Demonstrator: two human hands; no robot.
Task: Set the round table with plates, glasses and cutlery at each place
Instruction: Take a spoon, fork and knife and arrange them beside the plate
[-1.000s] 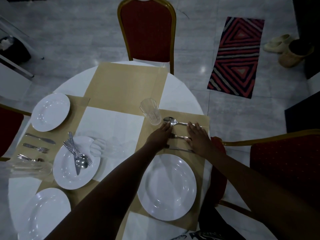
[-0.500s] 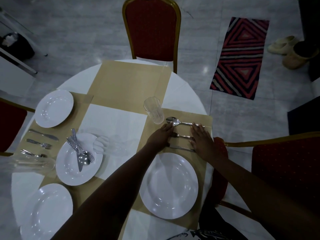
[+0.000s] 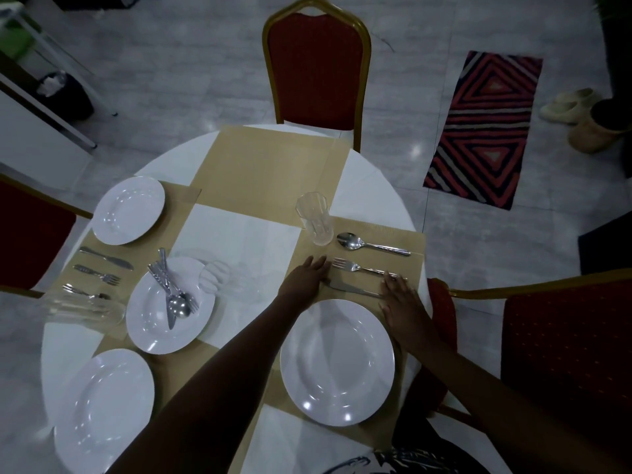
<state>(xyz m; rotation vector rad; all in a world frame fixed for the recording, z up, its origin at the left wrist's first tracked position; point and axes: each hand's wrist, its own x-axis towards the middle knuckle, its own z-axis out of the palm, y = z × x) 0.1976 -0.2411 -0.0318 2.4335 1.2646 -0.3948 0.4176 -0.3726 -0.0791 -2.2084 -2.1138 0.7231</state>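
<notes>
**Right-hand place nearly squared off**

A round white worktop (image 3: 369,179) with tan placemats stands on grey tile among red chairs. A second ago both hands covered the ends of the fork and knife; now they have drawn apart. The left hand (image 3: 304,278) lies flat with straight fingers by the knife (image 3: 349,288) tip; the right hand (image 3: 400,299) lies flat on the handles, gripping nothing. Between them the fork (image 3: 359,268) shows, the spoon (image 3: 371,245) and glass (image 3: 314,218) just beyond, the plate (image 3: 337,362) near the wrists. Spare cutlery (image 3: 171,292) waits well left, so other places likely remain.
</notes>
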